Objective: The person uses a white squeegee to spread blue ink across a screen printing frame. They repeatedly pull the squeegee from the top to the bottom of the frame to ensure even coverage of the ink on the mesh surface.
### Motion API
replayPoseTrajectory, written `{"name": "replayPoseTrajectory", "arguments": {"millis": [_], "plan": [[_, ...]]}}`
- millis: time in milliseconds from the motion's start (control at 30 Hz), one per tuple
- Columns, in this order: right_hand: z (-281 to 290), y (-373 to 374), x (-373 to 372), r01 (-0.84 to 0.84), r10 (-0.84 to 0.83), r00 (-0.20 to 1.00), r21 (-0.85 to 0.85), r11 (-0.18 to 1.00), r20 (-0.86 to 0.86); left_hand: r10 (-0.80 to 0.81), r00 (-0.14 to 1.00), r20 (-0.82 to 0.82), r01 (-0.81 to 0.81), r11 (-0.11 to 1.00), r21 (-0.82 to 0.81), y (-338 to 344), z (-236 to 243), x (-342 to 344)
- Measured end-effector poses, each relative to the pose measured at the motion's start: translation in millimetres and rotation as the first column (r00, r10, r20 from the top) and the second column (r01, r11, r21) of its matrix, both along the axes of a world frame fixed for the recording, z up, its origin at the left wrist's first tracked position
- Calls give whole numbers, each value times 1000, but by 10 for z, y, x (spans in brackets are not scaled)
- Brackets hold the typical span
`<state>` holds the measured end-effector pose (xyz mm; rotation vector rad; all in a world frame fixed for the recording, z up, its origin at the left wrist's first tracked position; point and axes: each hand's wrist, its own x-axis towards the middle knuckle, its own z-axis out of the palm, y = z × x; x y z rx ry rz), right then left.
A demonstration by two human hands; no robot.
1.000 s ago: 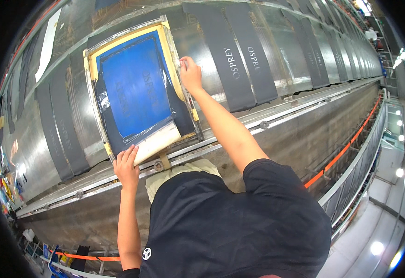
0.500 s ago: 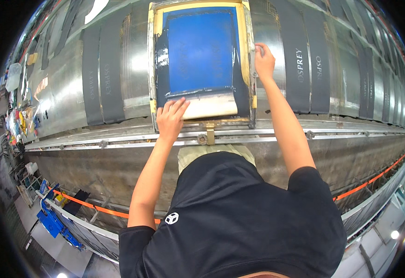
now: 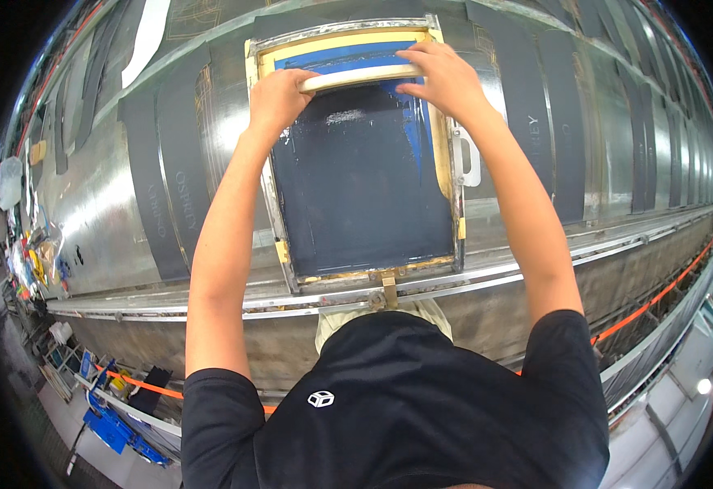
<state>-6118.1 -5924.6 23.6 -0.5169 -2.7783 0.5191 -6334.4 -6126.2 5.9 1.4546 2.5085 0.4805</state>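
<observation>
A screen-printing frame (image 3: 456, 191) with yellow tape along its inner edges lies over the metal table in front of me. Dark ink covers most of its mesh (image 3: 360, 191), and a strip of blue shows at the far end. Across that far part lies a pale squeegee (image 3: 356, 77). My left hand (image 3: 281, 99) is closed round its left end. At the other end my right hand (image 3: 446, 77) holds it, fingers on the far side and thumb on the near side. The squeegee's lower edge is hard to make out.
Dark printed fabric strips (image 3: 178, 147) lie on the long metal table (image 3: 99, 212) to both sides. A metal rail (image 3: 495, 285) with a brass-coloured bracket (image 3: 389, 292) runs along the near edge. Assorted items (image 3: 34, 257) clutter the far left, and an orange strap (image 3: 650, 303) stretches behind.
The squeegee has moved from the near end of the screen to the far end, leaving dark ink over the blue. My right hand has gone from the frame's side onto the squeegee.
</observation>
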Motion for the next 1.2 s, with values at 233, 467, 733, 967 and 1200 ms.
{"name": "replayPoseTrajectory", "arguments": {"millis": [233,467,733,967,1200], "plan": [[-882,-99,139,60,-61,998,-32,998,-20,-37,990,-134,43,998,43,-106,-503,355],[-576,-1481,1308,65,-70,997,-213,975,-17,-20,994,-104,31,994,109,-1454,-334,1578],[-428,-1927,1769,45,-52,998,-244,969,-24,-43,994,-102,54,992,111,-1913,-257,2055],[-681,-706,593,-15,3,993,-98,995,-119,12,975,-222,22,988,153,-865,-407,878],[-682,349,-383,51,-46,997,-79,996,61,22,996,-84,-24,999,-27,264,-358,-180]]}}
